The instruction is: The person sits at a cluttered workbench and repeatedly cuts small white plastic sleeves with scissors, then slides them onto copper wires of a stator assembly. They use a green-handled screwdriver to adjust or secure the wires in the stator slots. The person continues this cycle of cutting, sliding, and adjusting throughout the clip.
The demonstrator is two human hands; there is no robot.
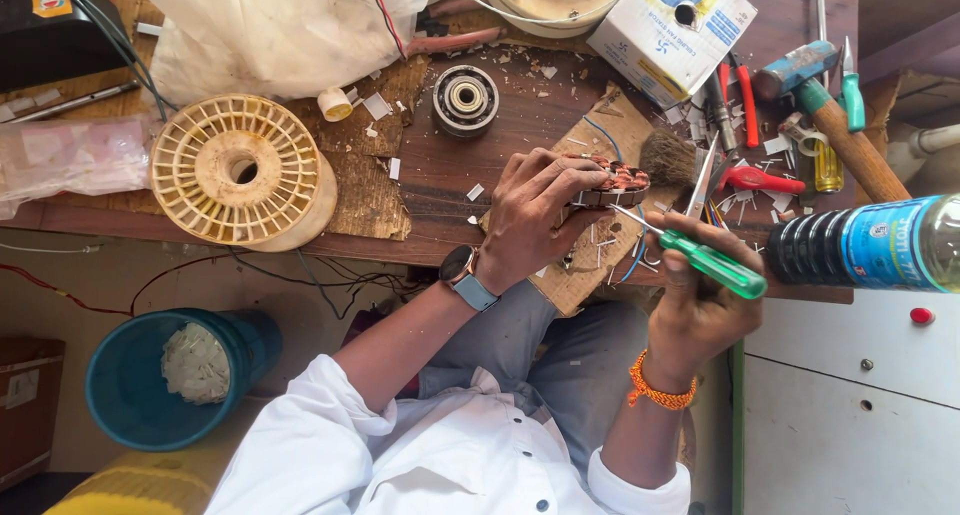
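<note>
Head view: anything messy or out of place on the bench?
Yes. Small white scraps litter the dark wooden bench, thickest by the red-handled pliers. The left hand holds a round copper-wound stator; the right hand holds a green-handled screwdriver to it. Nothing looks broken.

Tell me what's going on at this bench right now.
A person seated at a cluttered wooden workbench steadies a round motor stator with copper windings on a piece of cardboard with the left hand. The right hand grips a green-handled screwdriver, its tip at the stator's edge. Nearby lie an empty cream wire spool, a bearing-like metal ring, a brush, a hammer and red-handled pliers.
</note>
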